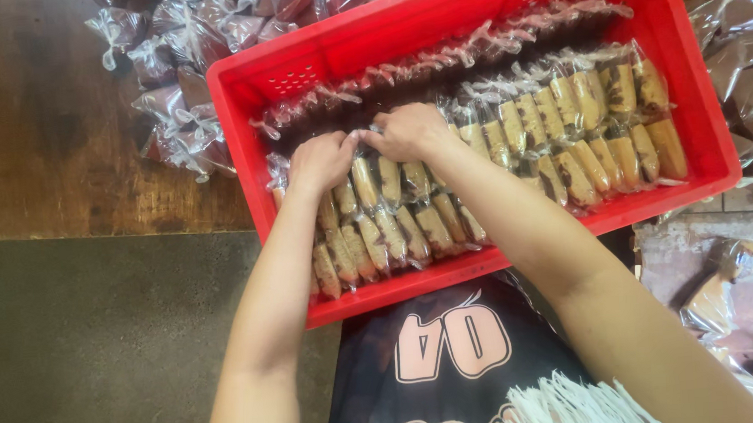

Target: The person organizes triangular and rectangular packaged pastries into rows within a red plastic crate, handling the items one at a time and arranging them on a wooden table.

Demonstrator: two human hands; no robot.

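The wrapped biscuit packs (412, 222) stand on edge in rows inside one red crate (469, 23), which sits on a wooden table (48, 118) close to the person. Both hands meet over the near row's top edge: the left hand (321, 160) and the right hand (408, 131) are side by side, fingertips pinching the clear wrapping of a pack; what exactly each grips cannot be told. This looks like the packing step, seating packs tightly. The next move would need a firm push without crushing. Three rows show; single packs are too crowded to count. Loose wrapped packs (176, 67) lie heaped outside the crate.
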